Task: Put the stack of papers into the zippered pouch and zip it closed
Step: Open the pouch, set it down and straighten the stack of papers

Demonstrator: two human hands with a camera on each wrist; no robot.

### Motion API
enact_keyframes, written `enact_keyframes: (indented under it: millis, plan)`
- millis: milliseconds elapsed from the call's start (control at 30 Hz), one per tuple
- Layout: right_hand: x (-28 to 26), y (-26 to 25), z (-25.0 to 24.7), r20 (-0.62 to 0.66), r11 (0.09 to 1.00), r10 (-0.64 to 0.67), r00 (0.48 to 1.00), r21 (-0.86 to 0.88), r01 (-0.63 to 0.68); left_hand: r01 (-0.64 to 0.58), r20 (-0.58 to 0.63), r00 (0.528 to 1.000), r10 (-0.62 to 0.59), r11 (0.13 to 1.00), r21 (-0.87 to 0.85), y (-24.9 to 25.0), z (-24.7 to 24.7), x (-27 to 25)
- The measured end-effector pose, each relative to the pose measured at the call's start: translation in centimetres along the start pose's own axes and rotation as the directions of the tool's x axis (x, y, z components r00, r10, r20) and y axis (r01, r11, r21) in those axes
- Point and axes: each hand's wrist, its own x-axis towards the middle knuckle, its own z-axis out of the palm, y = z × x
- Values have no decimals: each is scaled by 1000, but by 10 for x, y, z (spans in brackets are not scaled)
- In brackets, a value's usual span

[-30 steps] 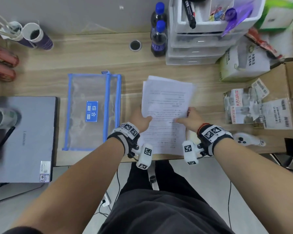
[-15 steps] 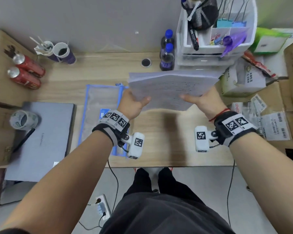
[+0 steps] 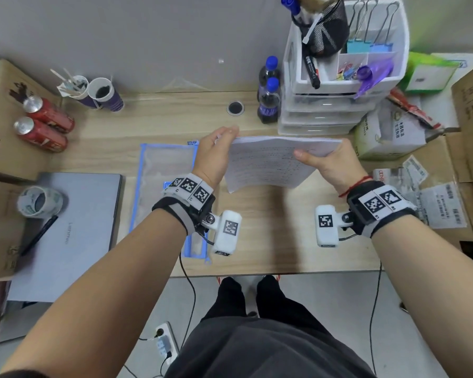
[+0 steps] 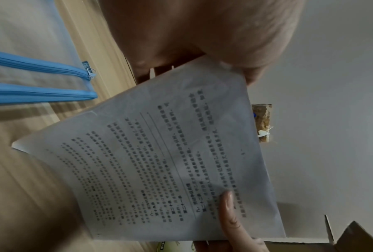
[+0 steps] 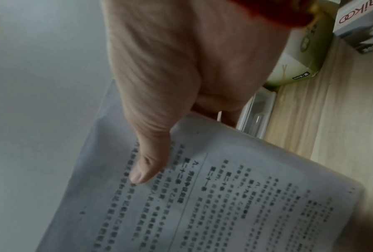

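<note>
A stack of printed white papers [image 3: 271, 165] is held upright above the wooden desk, long edge up, between both hands. My left hand [image 3: 216, 154] grips its left edge. My right hand [image 3: 328, 162] grips the right edge, thumb lying across the printed face, as the right wrist view shows on the papers [image 5: 224, 196]. The clear zippered pouch [image 3: 161, 181] with blue trim and a blue label lies flat on the desk, left of the papers and partly behind my left wrist. The left wrist view shows its blue zipper [image 4: 41, 68] with the pull at the end, beside the papers [image 4: 159, 162].
A grey laptop [image 3: 71, 227] with a cup and pen lies at the left. Red cans [image 3: 44, 124], paper cups [image 3: 101, 94], two bottles [image 3: 269, 105], a white drawer organiser [image 3: 333, 85] and cardboard boxes [image 3: 393, 132] ring the desk's back and right.
The papers lay flat on the desk a second ago. Both hands lifted them and turned them sideways, now standing on their long edge above the desk.
</note>
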Motion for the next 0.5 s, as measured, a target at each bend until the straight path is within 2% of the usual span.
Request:
enact_keyframes:
  millis: [67, 167, 200, 267, 333, 367, 433, 500]
  plan:
    - [0, 3, -1, 14, 1000, -5, 1000, -4, 5, -7, 9, 1000, 7, 1000, 16, -2, -1, 0]
    - [3, 13, -2, 39, 998, -3, 999, -63, 5, -96, 120, 989, 91, 995, 35, -10, -6, -5]
    - [4, 18, -3, 47, 996, 6, 999, -94, -2, -86, 148, 986, 73, 993, 79, -12, -8, -7]
    - [5, 27, -4, 46, 989, 46, 998, -145, -39, -59, 174, 985, 11, 960, 275, -27, -15, -6]
    - [4, 32, -5, 5, 982, 76, 997, -172, -74, -88, 144, 989, 14, 850, 520, -39, -21, -5]
    - [3, 32, -4, -19, 978, 83, 996, -190, -85, -80, 101, 995, 27, 817, 570, -44, -24, -4]
    - [2, 35, -2, -37, 971, 99, 994, -216, -105, -35, 46, 999, 13, 863, 503, -46, -24, -7]
    - [-3, 45, 3, -9, 965, 155, 988, -211, -153, -19, 45, 999, -3, 876, 482, -49, -26, -10]
